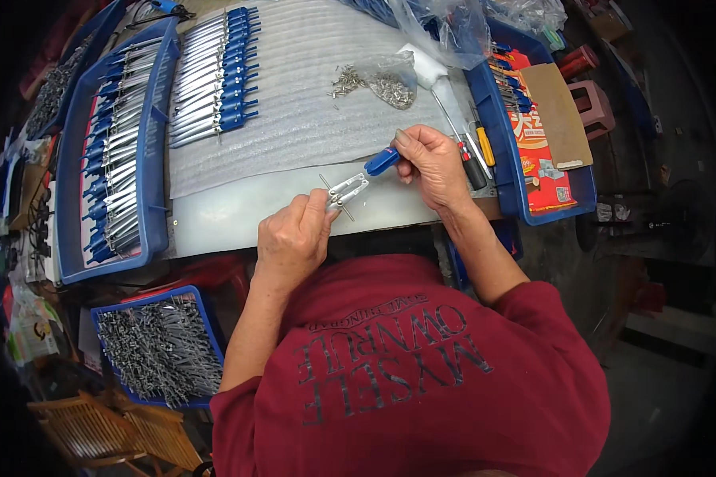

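Note:
My left hand (293, 237) is closed around a silver metal piece (345, 193) with two arms and a thin crossbar through it. Pinched in my right hand (433, 165) is a small blue plastic piece (383, 161). The blue piece sits right at the tips of the metal arms; I cannot tell whether they touch. Beyond my hands, small metal fasteners (348, 80) lie loose beside a clear plastic bag (394, 79) of more. A row of silver pieces with blue ends (235, 95) is laid out on the foam sheet (294, 103) at the back left.
A blue tray (157, 151) at the left holds many finished-looking silver-and-blue pieces. At the right, a yellow-handled screwdriver (484, 145) and a red-and-black one (473, 168) lie by another blue tray (585, 187). A crate of metal parts (159, 350) stands low at the left.

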`<action>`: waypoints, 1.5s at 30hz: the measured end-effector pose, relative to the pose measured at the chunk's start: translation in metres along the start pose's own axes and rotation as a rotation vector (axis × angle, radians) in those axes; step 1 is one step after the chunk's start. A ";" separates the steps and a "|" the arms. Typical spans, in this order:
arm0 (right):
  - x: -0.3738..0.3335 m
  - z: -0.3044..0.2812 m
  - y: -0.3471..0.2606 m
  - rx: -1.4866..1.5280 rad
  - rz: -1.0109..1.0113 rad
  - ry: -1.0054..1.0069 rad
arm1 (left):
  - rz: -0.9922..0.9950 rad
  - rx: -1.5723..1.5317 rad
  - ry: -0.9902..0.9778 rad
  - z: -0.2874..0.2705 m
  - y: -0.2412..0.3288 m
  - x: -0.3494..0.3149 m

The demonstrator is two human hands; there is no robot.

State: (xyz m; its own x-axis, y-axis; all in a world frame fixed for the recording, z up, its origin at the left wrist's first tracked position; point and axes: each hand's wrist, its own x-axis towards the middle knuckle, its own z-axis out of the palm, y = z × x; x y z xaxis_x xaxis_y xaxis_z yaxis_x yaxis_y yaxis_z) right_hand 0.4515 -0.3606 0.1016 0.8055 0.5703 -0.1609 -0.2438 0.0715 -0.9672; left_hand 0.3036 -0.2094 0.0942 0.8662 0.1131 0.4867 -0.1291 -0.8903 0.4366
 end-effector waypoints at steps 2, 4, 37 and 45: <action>0.000 -0.001 0.001 0.008 0.017 0.008 | 0.007 -0.005 0.002 0.001 0.000 0.000; 0.000 -0.001 0.000 -0.008 0.030 0.022 | -0.002 -0.007 -0.007 0.001 0.000 0.000; -0.011 0.016 0.011 -0.112 0.173 0.027 | -0.015 0.017 -0.090 0.008 -0.001 -0.006; -0.021 0.022 0.018 -0.035 0.141 0.059 | -0.009 0.029 -0.094 0.009 0.001 -0.006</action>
State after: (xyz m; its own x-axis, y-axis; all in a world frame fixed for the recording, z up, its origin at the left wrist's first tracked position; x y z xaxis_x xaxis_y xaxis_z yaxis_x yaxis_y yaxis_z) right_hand 0.4183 -0.3531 0.0921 0.7956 0.5233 -0.3054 -0.3380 -0.0351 -0.9405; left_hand 0.3024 -0.2151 0.0853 0.9091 0.0807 0.4086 -0.1078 -0.9021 0.4179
